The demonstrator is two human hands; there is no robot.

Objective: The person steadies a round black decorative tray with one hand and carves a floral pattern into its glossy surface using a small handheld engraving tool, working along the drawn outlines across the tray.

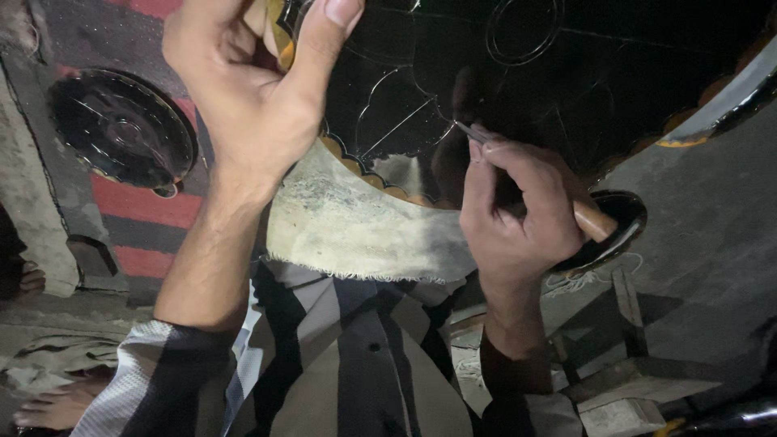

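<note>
A large black glossy plate (518, 89) with a scalloped golden rim and thin engraved line patterns fills the upper middle. My left hand (251, 89) grips its left rim, thumb pressed on the black face. My right hand (518, 210) holds a thin metal engraving tool (473, 133) with a wooden handle (595, 220), its tip touching the plate's surface near a scalloped line. A worn pale cloth (356, 222) lies under the plate over my lap.
A smaller round black plate (121, 125) lies at the left on a red and grey striped mat (146, 206). Another small black dish (623, 222) sits under my right hand. Wooden blocks (623, 388) stand at the lower right. Someone's toes (48, 409) show bottom left.
</note>
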